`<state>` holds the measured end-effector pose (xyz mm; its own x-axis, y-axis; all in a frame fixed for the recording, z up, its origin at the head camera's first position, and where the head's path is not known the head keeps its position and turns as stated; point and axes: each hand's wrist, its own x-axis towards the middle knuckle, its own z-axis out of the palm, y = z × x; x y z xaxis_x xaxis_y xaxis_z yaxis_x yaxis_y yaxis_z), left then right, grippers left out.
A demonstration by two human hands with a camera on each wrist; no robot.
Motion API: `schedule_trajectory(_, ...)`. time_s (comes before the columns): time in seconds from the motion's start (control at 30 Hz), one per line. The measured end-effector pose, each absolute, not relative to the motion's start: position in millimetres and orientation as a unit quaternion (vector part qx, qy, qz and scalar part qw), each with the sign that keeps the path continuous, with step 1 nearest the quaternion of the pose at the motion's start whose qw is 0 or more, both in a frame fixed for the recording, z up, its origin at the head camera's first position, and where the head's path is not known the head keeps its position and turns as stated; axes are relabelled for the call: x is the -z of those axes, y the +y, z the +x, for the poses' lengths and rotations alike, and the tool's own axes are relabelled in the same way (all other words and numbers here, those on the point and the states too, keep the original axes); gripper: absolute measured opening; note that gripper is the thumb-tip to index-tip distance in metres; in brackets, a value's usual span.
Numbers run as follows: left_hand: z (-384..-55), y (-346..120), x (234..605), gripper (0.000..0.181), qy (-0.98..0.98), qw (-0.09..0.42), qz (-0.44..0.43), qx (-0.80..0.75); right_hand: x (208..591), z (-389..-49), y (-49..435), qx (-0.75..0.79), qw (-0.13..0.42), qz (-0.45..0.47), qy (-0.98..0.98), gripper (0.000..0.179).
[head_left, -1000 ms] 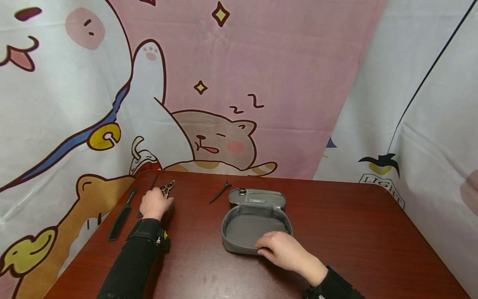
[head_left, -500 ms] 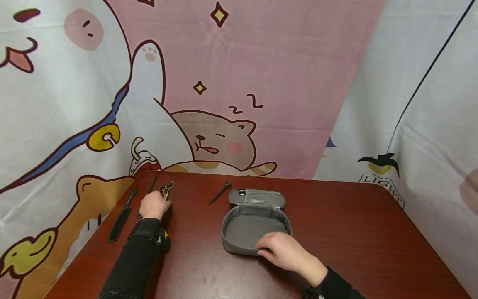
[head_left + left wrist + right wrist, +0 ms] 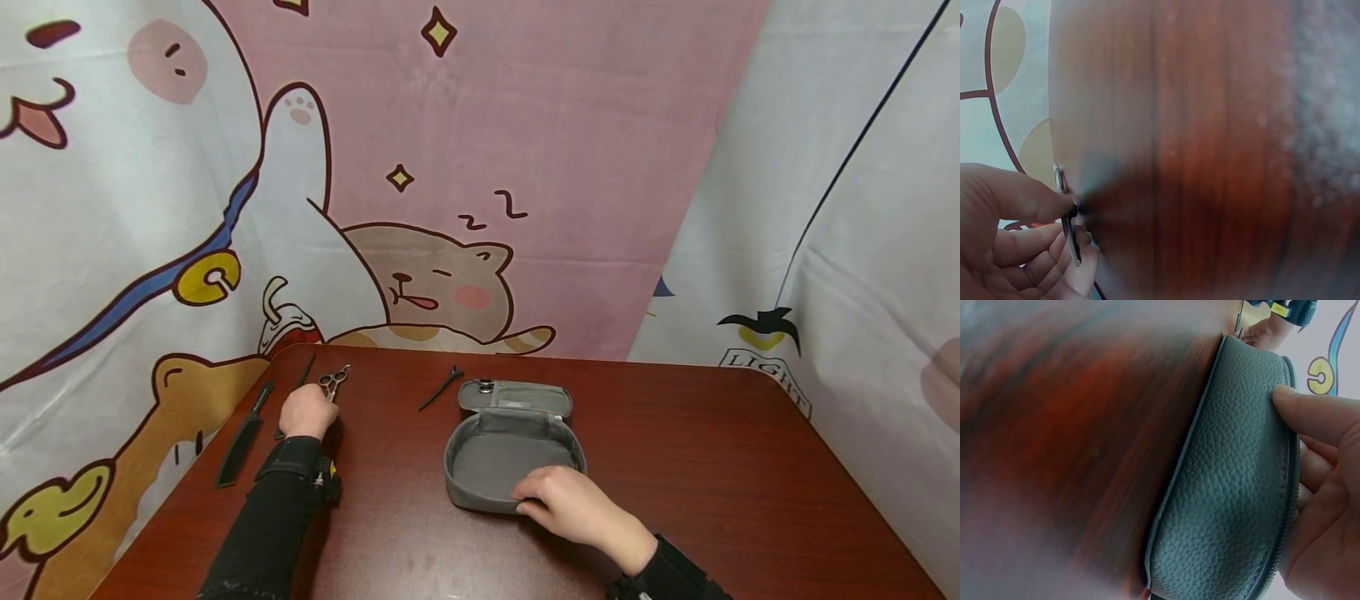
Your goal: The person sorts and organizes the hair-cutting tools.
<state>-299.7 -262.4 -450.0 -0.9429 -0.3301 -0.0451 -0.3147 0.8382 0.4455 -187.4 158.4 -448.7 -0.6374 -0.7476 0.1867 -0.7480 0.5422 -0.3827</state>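
My left hand (image 3: pixel 309 411) is low over the far left of the table, pinching a pair of metal scissors (image 3: pixel 334 381) between thumb and fingers. In the left wrist view the scissors (image 3: pixel 1070 234) appear nearly edge-on beside the thumb; part of them is hidden by the hand. Beneath that hand lies a thin dark tool (image 3: pixel 307 367), mostly covered. My right hand (image 3: pixel 572 502) grips the near rim of a grey zippered case (image 3: pixel 480 498), whose lid lies folded back. From the right wrist, the thumb presses the case's pebbled outer wall (image 3: pixel 1229 469) while the fingers go inside.
A black comb with a handle (image 3: pixel 242 446) lies along the table's left edge. Between the scissors and the case is a dark hair clip (image 3: pixel 441 388). A printed cloth (image 3: pixel 570 183) hangs behind the brown table (image 3: pixel 712 475).
The left hand's thumb side has drawn in slightly to the left beside the scissors. My right hand and the case have stayed where they were.
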Motion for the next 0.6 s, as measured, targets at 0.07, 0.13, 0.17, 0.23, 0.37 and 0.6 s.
schedule_trajectory(0.07, -301, -263, 450, 0.015, -0.958, 0.013, 0.169, 0.230, 449, -187, 158, -0.217, 0.002, 0.426, -0.878, 0.011)
schedule_trajectory(0.13, -301, -264, 450, 0.015, -0.958, 0.011, 0.170, 0.231, 449, -187, 158, -0.217, 0.002, 0.427, -0.878, 0.011)
schedule_trajectory(0.17, -301, -264, 450, 0.015, -0.958, 0.010, 0.169, 0.230, 449, -187, 158, -0.218, 0.000, 0.426, -0.878, 0.011)
schedule_trajectory(0.23, -300, -265, 450, 0.016, -0.958, 0.009, 0.167, 0.231, 449, -187, 158, -0.220, -0.004, 0.425, -0.878, 0.011)
schedule_trajectory(0.37, -298, -267, 449, 0.020, -0.959, 0.013, 0.154, 0.236, 449, -187, 158, -0.221, -0.010, 0.422, -0.879, 0.011)
schedule_trajectory(0.6, -296, -274, 443, 0.018, -0.951, -0.017, 0.125, 0.282, 449, -188, 158, -0.217, -0.007, 0.423, -0.880, 0.010)
